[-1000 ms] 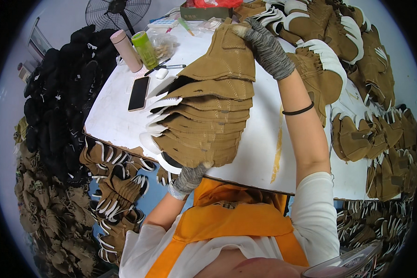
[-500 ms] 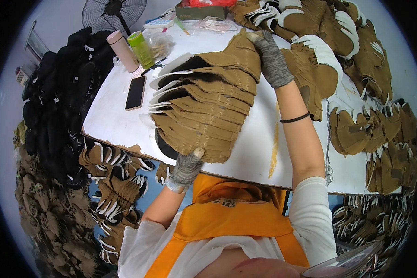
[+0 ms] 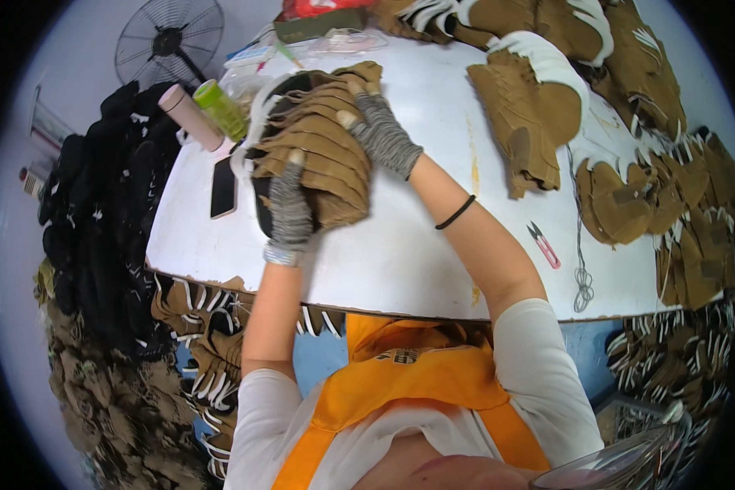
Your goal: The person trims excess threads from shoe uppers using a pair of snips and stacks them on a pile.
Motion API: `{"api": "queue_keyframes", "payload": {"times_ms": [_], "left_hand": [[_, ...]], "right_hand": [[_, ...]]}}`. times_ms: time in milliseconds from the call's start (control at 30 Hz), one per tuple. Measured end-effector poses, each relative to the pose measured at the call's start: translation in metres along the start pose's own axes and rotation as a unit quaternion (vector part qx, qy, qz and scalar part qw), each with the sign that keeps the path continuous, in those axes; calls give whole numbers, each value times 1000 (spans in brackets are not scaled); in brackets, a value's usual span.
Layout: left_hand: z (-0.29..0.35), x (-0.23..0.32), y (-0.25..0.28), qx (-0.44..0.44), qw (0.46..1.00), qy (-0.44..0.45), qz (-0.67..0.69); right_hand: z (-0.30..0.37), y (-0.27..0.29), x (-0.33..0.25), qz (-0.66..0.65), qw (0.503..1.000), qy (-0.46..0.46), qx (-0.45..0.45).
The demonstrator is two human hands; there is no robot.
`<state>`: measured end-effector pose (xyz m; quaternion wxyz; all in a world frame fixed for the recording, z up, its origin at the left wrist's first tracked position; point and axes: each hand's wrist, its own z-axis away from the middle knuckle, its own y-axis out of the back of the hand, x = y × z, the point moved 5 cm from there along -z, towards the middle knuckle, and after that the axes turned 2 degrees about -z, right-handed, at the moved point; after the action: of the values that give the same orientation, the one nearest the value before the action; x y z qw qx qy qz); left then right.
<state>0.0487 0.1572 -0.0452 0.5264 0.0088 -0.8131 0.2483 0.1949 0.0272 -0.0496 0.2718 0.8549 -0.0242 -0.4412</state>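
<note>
A layered stack of brown shoe uppers [image 3: 327, 139] with white edges and dark lining is over the left-middle of the table. My left hand [image 3: 290, 200], in a grey knitted glove with bare fingertips, grips its near side, thumb lying over the brown layers. At the far right side of the stack, my right hand [image 3: 377, 131], in a matching glove, presses against the layers with its fingers around the edge. The fingers behind and under the stack are hidden. Whether the stack rests fully on the table I cannot tell.
The white table [image 3: 433, 253] holds a phone [image 3: 224, 187], a pink bottle [image 3: 191, 118], a green bottle [image 3: 221, 111] and pink-handled thread snips [image 3: 544, 246]. Another bundle of brown uppers [image 3: 539, 114] lies right of my hands, with more piled behind. A fan [image 3: 168, 41] stands at back left.
The stack has moved left, with its layers bunched closer. My right hand has shifted left with it, and my left hand has come up onto its near side. The thread snips are now uncovered.
</note>
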Motion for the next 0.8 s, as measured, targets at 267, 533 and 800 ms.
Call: {"api": "queue_keyframes", "payload": {"times_ms": [267, 533, 800], "left_hand": [[9, -10, -9, -50, 993, 106, 3], [78, -23, -26, 51, 981, 13, -186], [98, -28, -28, -12, 945, -92, -315]], "right_hand": [[169, 89, -52, 139, 979, 55, -138], [314, 241, 15, 426, 841, -319, 96], [309, 254, 14, 293, 895, -227, 250]]}}
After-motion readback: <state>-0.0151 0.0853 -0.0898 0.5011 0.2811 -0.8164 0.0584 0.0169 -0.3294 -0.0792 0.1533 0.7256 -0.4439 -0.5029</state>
